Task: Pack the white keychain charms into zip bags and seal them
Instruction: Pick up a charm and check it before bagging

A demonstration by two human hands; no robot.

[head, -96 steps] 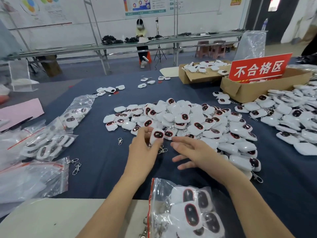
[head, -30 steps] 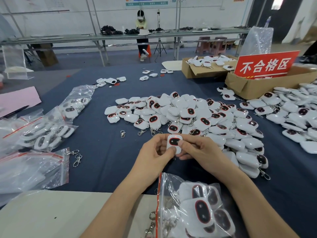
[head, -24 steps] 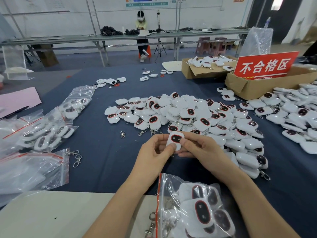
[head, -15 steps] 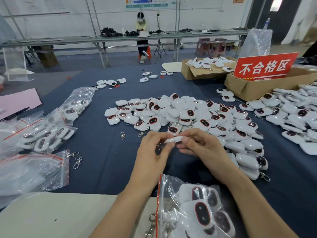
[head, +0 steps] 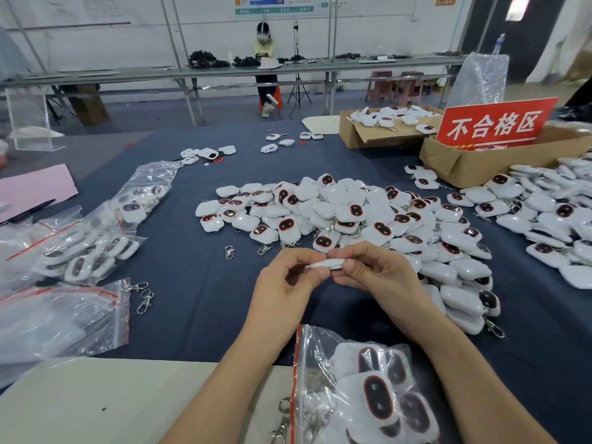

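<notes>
- Lying heaped along the left edge, filled zip bags (head: 80, 251) overlap on the blue counter (head: 198, 302), with loose clips (head: 142, 296) just beside them.
- A strip of counter shows between those bags and the pile of charms (head: 352, 213).
- Left hand (head: 285, 293) and right hand (head: 381, 280) both pinch one white charm (head: 326, 263), held edge-on just in front of the pile.
- Another bag (head: 362, 389) of charms lies between the forearms, across the blue cloth's near edge.
- Cardboard boxes (head: 480, 161) stand far right.
</notes>
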